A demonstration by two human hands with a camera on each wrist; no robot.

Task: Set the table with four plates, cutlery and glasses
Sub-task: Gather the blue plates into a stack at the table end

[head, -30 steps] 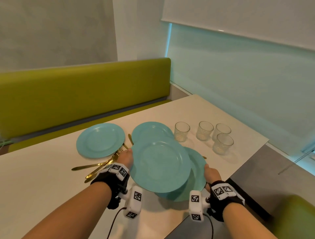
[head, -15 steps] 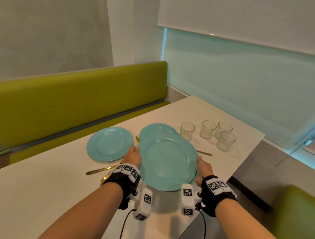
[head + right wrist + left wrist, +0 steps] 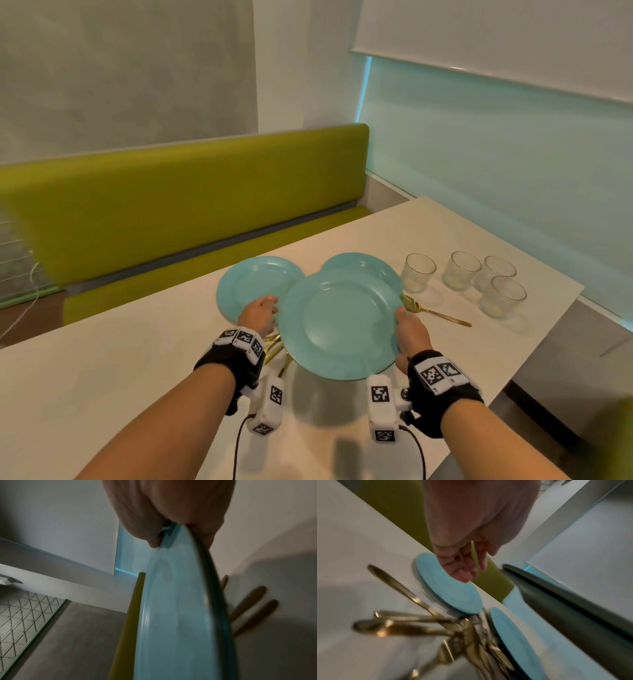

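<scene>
A teal plate (image 3: 339, 322) hangs a little above the white table (image 3: 102, 377), casting a shadow. My right hand (image 3: 409, 329) pinches its right rim, thumb on top and fingers beneath, as the right wrist view shows on the plate (image 3: 171, 615). My left hand (image 3: 260, 310) is at the left rim; in the left wrist view its fingers (image 3: 462, 569) hang loosely curled, with a gap to the plate's dark underside (image 3: 565, 608). Two more teal plates, left (image 3: 253, 284) and far (image 3: 359, 265), lie on the table. Gold cutlery (image 3: 275, 346) lies partly hidden under the raised plate.
Several empty glasses (image 3: 462, 270) stand together at the right, with a gold spoon (image 3: 431, 311) lying in front of them. A green bench (image 3: 171, 205) runs along the table's far side. The table's right edge (image 3: 548, 335) drops to a grey floor.
The raised plate has moved to cover the plate that showed under its right side. The spoon beside the glasses has come into full view. My left hand's hold has loosened.
</scene>
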